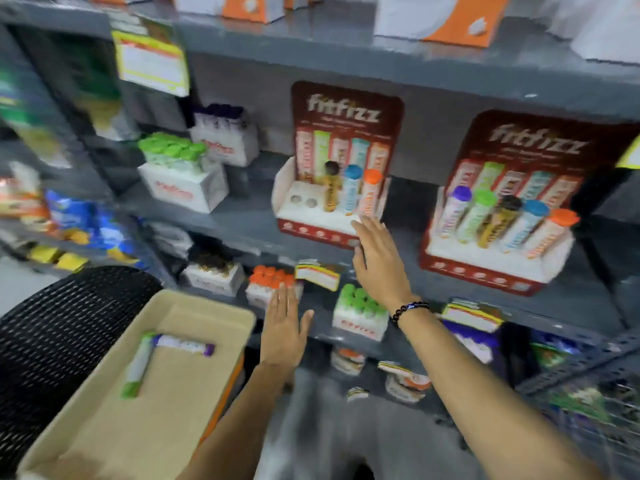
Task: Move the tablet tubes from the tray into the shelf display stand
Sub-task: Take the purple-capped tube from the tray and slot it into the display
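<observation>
At far left we see the cardboard tray (221, 317) resting on a black mesh surface (62, 327); two tablet tubes lie in it, a green-capped tube (138, 365) and a purple-capped tube (183, 344), their near ends meeting in an L.

Just right of the tray, our left hand (284, 327) is raised flat with the fingers straight and together, thumb out, holding nothing. It sits in front of the edge of the grey shelf (242, 220), below a white box of orange-capped tubes (270, 282).

Our right hand (377, 261) reaches higher and farther on a stretched arm, a dark bead bracelet (410, 310) on the wrist. Its palm faces the shelf, fingers spread loosely and empty, fingertips just at the front lip of the display stand (332, 216).

That stand's red backboard reads "fitfizz". It holds three upright tubes, with brown, blue and orange caps, and two bare holes to their left.

Farther right stands a second display stand (498, 261), also marked "fitfizz", with five tubes. The white boxes carry the same red word, blurred. The price tags are unreadable.
</observation>
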`<state>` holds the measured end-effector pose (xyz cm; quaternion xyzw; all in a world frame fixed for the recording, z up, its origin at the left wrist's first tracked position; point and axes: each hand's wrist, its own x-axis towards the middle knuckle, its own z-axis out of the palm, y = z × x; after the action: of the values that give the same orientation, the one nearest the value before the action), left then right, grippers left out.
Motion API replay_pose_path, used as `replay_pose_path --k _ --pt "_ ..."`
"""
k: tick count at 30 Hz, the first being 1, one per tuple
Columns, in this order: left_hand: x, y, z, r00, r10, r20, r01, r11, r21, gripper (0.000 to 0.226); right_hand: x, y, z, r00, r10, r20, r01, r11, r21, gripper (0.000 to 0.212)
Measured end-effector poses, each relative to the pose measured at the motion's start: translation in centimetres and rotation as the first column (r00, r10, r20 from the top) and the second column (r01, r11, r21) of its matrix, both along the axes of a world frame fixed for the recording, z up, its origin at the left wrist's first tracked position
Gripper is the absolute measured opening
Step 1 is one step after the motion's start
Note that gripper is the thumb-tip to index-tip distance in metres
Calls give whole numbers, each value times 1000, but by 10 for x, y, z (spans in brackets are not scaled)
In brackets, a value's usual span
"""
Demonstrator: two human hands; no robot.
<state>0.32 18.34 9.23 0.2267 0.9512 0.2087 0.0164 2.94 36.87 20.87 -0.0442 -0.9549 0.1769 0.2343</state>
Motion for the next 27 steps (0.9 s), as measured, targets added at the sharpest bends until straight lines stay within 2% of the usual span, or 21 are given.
replay_pose_path --k 3,7,12,15,19,22,27 --pt "6 -67 -18 988 154 31 -154 988 -2 76 -26 -65 -26 986 149 74 -149 989 1 47" --pt "22 -133 -50 939 330 98 -323 943 -85 77 -58 -141 -63 905 333 264 -343 939 -10 49" --pt "34 -173 -90 816 530 230 -507 848 -156 80 -90 -220 -123 745 521 416 -544 836 -72 43" --pt "37 -178 -111 733 611 300 -588 790 -174 72 -109 -252 -156 635 581 509 -626 773 -101 40" --pt "36 -181 -136 658 681 320 -655 728 -203 73 -136 -282 -200 556 584 591 -647 751 -135 33" --pt "36 -181 -145 620 703 349 -684 702 -199 76 -156 -300 -222 550 534 642 -621 776 -114 31" --pt "45 -183 -158 590 723 359 -716 674 -182 77 -182 -334 -249 526 512 679 -581 799 -153 40"
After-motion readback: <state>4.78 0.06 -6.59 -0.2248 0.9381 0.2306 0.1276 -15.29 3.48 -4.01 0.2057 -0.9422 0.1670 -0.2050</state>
